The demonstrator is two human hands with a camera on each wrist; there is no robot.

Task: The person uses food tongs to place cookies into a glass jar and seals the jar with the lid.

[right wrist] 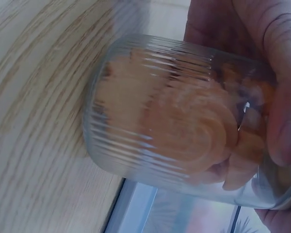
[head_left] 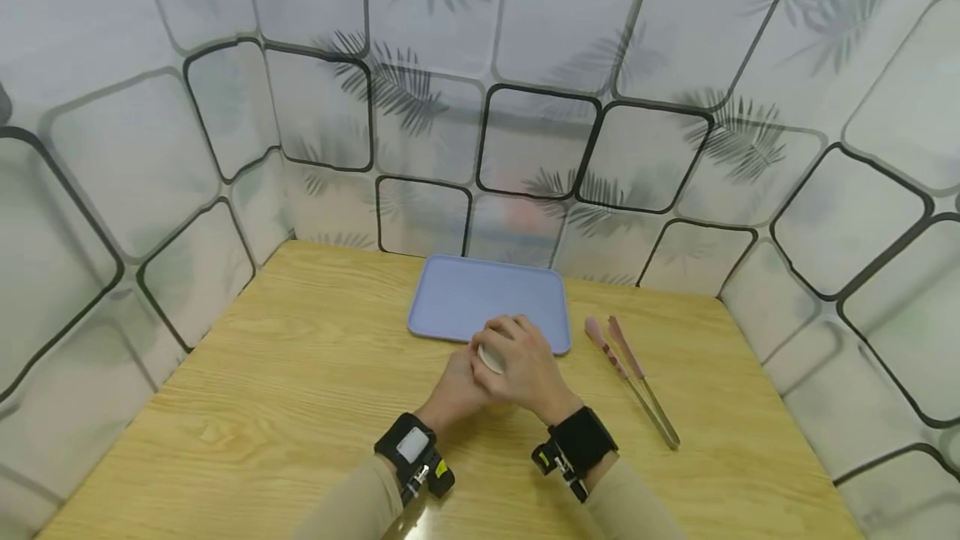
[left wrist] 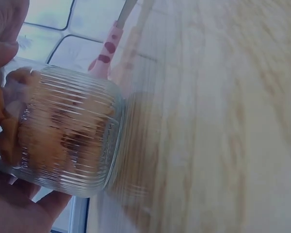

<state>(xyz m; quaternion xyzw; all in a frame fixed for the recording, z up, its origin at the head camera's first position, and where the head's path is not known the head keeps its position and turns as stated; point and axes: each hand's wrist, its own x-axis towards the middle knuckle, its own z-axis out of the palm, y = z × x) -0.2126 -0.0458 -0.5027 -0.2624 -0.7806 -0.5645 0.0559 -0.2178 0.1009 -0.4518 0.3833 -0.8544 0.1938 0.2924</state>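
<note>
Both hands are together around a ribbed glass jar of orange-brown cookies, one with a spiral pattern. Its base is by the tabletop in both wrist views. In the head view a pale round lid shows between the hands. The left hand grips the jar's upper part from the left, its fingers spread along the side in the left wrist view. Over the top, the right hand curls around the lid. Most of the jar is hidden by the hands in the head view.
A blue-lilac tray lies just beyond the hands on the wooden table. To the right are metal tongs with pink tips, their arms spread. Patterned curtain-like walls enclose the table's back and sides.
</note>
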